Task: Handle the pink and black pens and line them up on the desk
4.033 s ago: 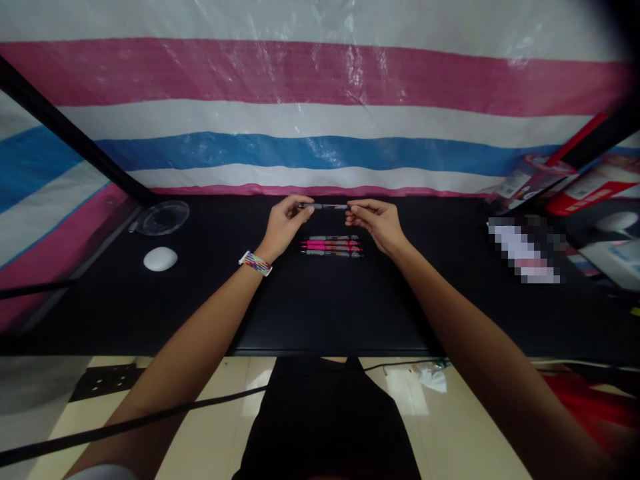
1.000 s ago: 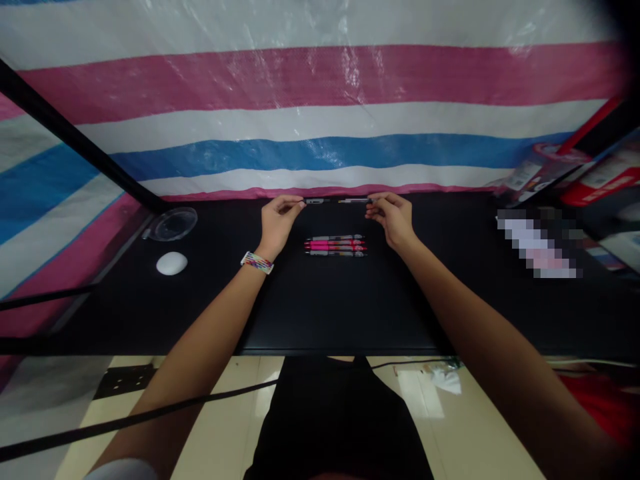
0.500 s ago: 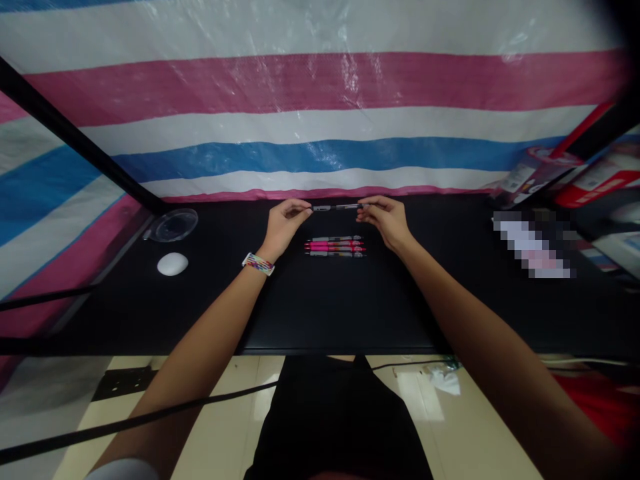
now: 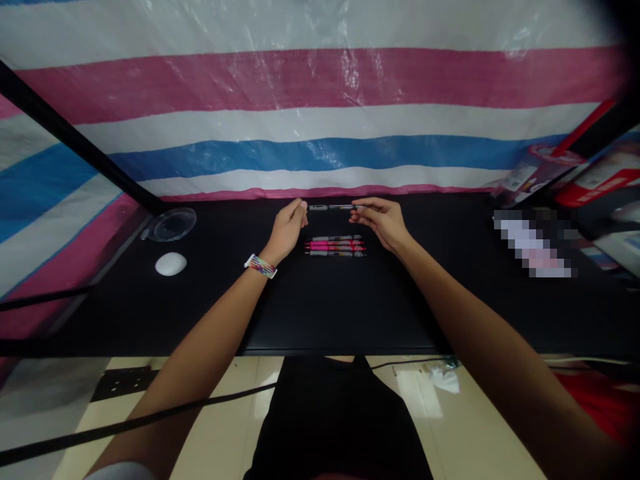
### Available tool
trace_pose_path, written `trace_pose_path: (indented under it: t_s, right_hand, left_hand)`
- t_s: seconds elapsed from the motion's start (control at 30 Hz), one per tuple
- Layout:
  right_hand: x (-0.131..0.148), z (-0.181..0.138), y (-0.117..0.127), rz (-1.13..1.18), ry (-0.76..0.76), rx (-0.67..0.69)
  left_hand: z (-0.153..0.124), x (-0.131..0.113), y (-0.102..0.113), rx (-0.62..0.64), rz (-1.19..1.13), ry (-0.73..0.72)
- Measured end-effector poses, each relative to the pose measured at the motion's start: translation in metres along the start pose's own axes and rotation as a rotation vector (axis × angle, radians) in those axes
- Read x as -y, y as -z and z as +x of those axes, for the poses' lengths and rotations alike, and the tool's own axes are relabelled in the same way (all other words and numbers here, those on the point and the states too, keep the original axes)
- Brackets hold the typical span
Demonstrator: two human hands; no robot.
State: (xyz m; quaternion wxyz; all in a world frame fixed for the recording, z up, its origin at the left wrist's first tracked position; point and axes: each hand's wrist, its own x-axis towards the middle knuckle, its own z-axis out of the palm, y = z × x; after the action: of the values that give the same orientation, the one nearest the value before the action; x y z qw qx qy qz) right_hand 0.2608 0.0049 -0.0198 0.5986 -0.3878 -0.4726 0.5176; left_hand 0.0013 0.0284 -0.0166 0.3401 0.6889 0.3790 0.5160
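Note:
A grey-and-clear pen (image 4: 331,207) is held level near the back of the black table. My left hand (image 4: 289,225) is closed at its grey left end, thumb pressed against the fingers. At the opposite end, my right hand (image 4: 383,221) pinches the pen between thumb and fingertips. Just in front of the hands, several pens lie side by side: a grey one (image 4: 333,238) at the back, pink ones (image 4: 333,247) in the middle, and another grey one (image 4: 330,253) nearest me.
To the left sit a white rounded object (image 4: 171,264) and a clear round lid (image 4: 173,225). On the right are a clear tub (image 4: 535,175) with a red rim and a blurred-out flat item (image 4: 533,250). A striped sheet (image 4: 320,120) hangs behind the black table (image 4: 345,313).
My left hand has turned, bringing its thumb up to the pen's left end. The pen and my right hand have shifted slightly left. The row of pens stays put.

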Motion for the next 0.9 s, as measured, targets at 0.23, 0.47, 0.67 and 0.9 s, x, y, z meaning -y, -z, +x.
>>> trace_pose_path:
  t_s: [0.23,0.47,0.67,0.9]
  right_hand:
    - [0.0017,-0.0009,-0.0028,0.036,-0.032,-0.025]
    - [0.0018,-0.0010,-0.0058,0.020,-0.052,-0.019]
    - [0.0001,-0.0001,-0.0057,0.029,-0.029,-0.043]
    - [0.0016,-0.0010,-0.0062,0.005,-0.043,-0.047]
  left_hand:
    - [0.0020,0.0017,0.0030,0.023,-0.051,-0.017]
    - [-0.0015,-0.0012,-0.0001,0.040,-0.073,0.032]
    - [-0.0005,0.0005,0.0017,0.012,-0.022,-0.051]
    - [-0.0015,-0.0027,0.0011,0.012,0.043,-0.009]
